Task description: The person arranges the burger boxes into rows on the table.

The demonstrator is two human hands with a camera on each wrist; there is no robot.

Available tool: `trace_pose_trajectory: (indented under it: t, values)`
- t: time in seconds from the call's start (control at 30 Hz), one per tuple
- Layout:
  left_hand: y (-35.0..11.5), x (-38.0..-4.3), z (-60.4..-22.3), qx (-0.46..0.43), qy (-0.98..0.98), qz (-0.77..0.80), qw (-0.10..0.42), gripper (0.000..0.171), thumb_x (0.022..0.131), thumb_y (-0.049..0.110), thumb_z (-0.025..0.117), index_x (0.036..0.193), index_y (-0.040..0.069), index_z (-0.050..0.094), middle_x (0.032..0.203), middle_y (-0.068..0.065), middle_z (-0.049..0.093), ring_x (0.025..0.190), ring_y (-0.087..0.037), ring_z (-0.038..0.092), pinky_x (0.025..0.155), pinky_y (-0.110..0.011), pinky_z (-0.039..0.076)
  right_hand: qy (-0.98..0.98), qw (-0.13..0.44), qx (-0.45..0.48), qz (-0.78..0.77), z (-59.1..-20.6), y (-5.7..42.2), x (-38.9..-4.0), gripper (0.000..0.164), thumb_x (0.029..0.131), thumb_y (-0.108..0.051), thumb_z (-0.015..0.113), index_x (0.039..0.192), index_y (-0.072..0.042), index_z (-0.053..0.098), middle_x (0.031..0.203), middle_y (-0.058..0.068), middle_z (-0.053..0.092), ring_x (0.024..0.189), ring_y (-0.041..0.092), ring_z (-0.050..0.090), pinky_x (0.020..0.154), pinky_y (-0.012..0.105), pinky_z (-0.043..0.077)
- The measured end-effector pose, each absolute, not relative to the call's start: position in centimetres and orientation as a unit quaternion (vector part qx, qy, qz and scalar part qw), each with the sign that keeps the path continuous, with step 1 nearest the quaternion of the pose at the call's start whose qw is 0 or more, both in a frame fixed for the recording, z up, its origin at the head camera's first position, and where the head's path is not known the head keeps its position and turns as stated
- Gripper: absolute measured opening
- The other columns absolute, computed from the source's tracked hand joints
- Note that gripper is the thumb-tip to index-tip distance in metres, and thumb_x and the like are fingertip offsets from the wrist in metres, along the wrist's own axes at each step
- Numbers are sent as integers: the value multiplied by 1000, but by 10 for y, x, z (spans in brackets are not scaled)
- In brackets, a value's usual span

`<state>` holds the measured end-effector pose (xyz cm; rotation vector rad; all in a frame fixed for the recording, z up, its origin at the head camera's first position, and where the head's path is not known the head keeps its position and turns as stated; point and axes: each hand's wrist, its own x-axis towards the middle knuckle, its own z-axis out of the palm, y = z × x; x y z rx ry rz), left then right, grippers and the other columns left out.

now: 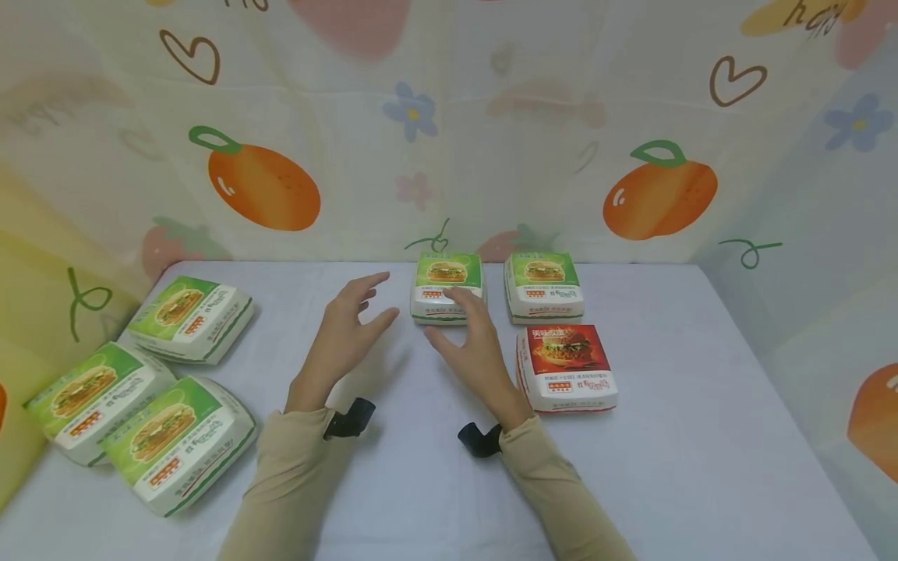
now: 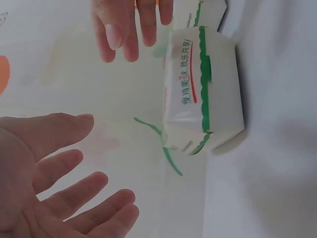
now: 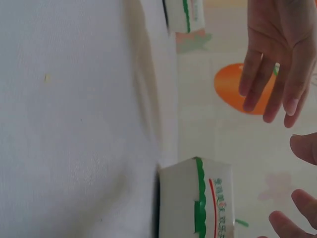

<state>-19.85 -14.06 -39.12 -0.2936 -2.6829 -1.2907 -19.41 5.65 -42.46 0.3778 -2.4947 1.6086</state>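
Note:
A green-and-white burger box (image 1: 447, 271) stands at the back middle of the table, its printed top facing up. My right hand (image 1: 475, 343) hovers in front of it, and its fingertips cover part of the box in the head view. To the left my left hand (image 1: 344, 339) is raised above the cloth, thumb spread from relaxed fingers. In the left wrist view a gap separates the left hand (image 2: 69, 183) from the box (image 2: 198, 89). Neither hand holds anything.
Right of the middle box sit another green box (image 1: 543, 288) and, in front of it, a red burger box (image 1: 570, 366). Several green boxes (image 1: 189, 319) lie tilted at the left edge. A patterned curtain (image 1: 449, 156) hangs behind the white tablecloth (image 1: 701, 436).

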Motion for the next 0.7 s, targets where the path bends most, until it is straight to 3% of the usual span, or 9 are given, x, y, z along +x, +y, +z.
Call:
trace_pose_trajectory:
  t: [0.7]
  values:
    - [-181,-146,-375,-111,-915,-365,135,52,90,6,70,139,3,52,142,-21,53,124,-41,52,102,-61,45,-832,-32,239,499,-428,3,-164,55,93,-27,70,143,-13,50,154,6,43,145,21,39,117,46,38]
